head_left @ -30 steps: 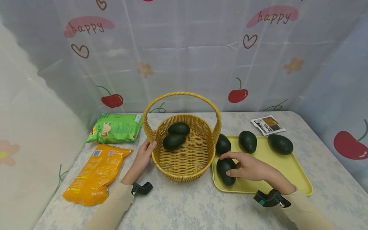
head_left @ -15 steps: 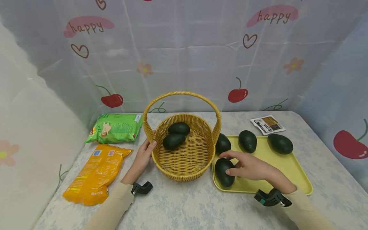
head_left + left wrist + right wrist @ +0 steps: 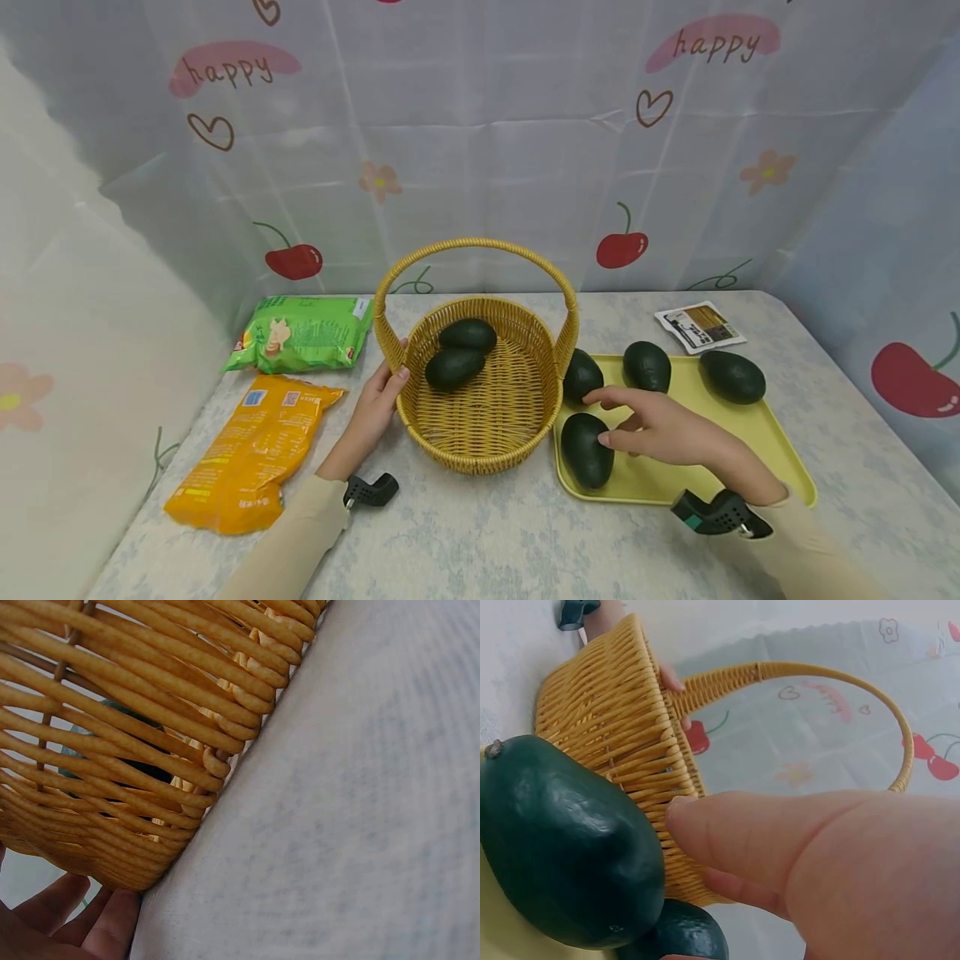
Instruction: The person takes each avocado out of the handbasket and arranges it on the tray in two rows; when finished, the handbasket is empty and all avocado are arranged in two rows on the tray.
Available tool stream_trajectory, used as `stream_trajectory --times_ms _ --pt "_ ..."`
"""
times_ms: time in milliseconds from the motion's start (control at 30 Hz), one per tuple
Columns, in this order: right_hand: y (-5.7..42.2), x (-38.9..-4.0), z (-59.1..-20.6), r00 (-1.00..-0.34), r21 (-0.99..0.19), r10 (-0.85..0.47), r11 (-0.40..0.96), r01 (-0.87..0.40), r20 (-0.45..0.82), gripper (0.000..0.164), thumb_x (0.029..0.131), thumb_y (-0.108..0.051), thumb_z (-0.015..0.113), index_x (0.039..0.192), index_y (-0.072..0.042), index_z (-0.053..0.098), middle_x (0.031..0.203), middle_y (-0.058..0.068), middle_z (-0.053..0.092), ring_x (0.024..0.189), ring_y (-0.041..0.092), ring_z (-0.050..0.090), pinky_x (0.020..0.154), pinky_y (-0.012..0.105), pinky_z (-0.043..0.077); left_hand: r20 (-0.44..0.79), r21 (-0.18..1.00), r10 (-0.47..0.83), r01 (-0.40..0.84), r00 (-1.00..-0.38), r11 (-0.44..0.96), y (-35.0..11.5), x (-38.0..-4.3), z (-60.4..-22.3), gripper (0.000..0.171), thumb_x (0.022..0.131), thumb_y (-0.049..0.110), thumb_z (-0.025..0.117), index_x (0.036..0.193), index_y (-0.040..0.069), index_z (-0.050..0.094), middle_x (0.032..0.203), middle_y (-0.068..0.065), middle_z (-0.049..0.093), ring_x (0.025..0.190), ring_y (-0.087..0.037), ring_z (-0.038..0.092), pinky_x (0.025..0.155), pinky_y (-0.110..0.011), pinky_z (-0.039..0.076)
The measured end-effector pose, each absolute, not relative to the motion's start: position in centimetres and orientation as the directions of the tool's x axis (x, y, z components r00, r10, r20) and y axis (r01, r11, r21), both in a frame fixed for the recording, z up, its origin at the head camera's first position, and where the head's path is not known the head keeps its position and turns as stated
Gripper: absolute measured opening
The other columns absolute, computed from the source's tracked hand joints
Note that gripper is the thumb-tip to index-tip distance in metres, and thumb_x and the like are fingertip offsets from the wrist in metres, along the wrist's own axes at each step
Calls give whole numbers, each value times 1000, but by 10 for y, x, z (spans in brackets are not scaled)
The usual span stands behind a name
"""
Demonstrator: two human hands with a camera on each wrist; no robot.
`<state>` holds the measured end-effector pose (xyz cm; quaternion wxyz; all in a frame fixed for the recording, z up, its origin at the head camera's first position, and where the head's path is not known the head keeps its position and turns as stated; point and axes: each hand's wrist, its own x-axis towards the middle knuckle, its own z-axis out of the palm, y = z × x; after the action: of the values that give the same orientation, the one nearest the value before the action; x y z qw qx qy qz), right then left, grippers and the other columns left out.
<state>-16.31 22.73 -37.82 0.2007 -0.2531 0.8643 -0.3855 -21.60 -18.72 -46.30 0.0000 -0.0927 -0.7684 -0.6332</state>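
In the head view, my left hand [image 3: 378,404] holds the left side of a yellow wicker basket [image 3: 480,462] where its handle meets the rim. Two dark green avocados [image 3: 454,369] lie inside the basket. The left wrist view shows fingertips [image 3: 112,919] against the woven wall. My right hand [image 3: 660,427] hovers over a yellow tray [image 3: 720,471], fingers loosely bent and grasping nothing. Close to its thumb an avocado [image 3: 587,454] lies at the tray's front left; whether the thumb still touches it I cannot tell. Other avocados [image 3: 647,367] rest along the tray's far side.
To the left of the basket lie a green snack bag [image 3: 303,333] and an orange bag [image 3: 251,454]. A small white and brown packet [image 3: 701,325] is behind the tray. A printed curtain [image 3: 480,167] closes off the table's back.
The nearest avocado has shifted slightly left and settled on the tray. My right hand has let go of it and drawn back a little to the right. My left hand stays on the basket.
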Motion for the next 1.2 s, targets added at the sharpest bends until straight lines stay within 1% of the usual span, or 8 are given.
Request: stream_trajectory --times_ms 200,267,333,433,533,867,1033,1200 --pt "228 -163 -376 -795 -767 -590 573 -289 -142 57 97 -25 71 144 0 51 141 35 53 97 24 75 68 28 58 121 971 135 146 -983 192 -187 -217 -463 55 111 26 42 164 20 27 168 -11 31 148 -31 39 97 -12 43" --pt "228 -163 -375 -794 -766 -591 574 -290 -142 57 97 -25 71 144 0 51 140 34 53 97 24 75 68 28 58 123 969 137 148 -983 196 -186 -217 -462 55 111 25 42 164 19 26 168 -12 30 148 -32 38 99 -15 44" --pt "228 -163 -375 -793 -768 -592 573 -288 -145 56 97 -25 71 144 0 51 141 34 53 98 25 75 68 28 58 118 969 143 145 -983 198 -186 -217 -462 56 112 25 42 164 20 25 169 -11 28 149 -32 38 105 -23 45" --pt "229 -163 -374 -792 -768 -593 573 -288 -145 57 97 -26 71 144 -1 51 141 34 53 98 25 75 69 28 58 111 971 152 140 -982 192 -186 -216 -462 56 112 25 41 164 19 23 169 -12 27 150 -34 37 110 -42 45" --pt "230 -163 -371 -790 -755 -602 571 -323 -117 56 98 -26 70 144 -1 51 142 32 54 99 25 75 71 27 58 109 971 154 139 -982 193 -186 -216 -461 56 112 26 41 165 19 23 169 -12 26 150 -34 36 112 -50 43" --pt "219 -170 -341 -755 -641 -655 564 -521 36 44 98 -21 69 138 -6 59 137 20 63 99 16 75 80 28 59 116 968 158 147 -981 205 -186 -218 -463 57 112 28 41 164 17 22 170 -11 25 151 -33 35 111 -41 44" --pt "198 -175 -322 -726 -616 -687 554 -560 42 41 99 -20 68 137 -6 61 132 16 66 101 17 72 78 25 58 110 970 157 140 -982 199 -187 -217 -463 56 112 28 41 165 19 22 169 -13 26 150 -33 37 107 -36 47" --pt "170 -182 -313 -678 -575 -733 535 -619 48 38 99 -21 68 136 -13 62 130 9 65 100 17 68 78 23 58 112 973 158 141 -981 185 -188 -216 -465 57 112 29 41 164 18 23 169 -14 26 149 -34 36 104 -27 48"
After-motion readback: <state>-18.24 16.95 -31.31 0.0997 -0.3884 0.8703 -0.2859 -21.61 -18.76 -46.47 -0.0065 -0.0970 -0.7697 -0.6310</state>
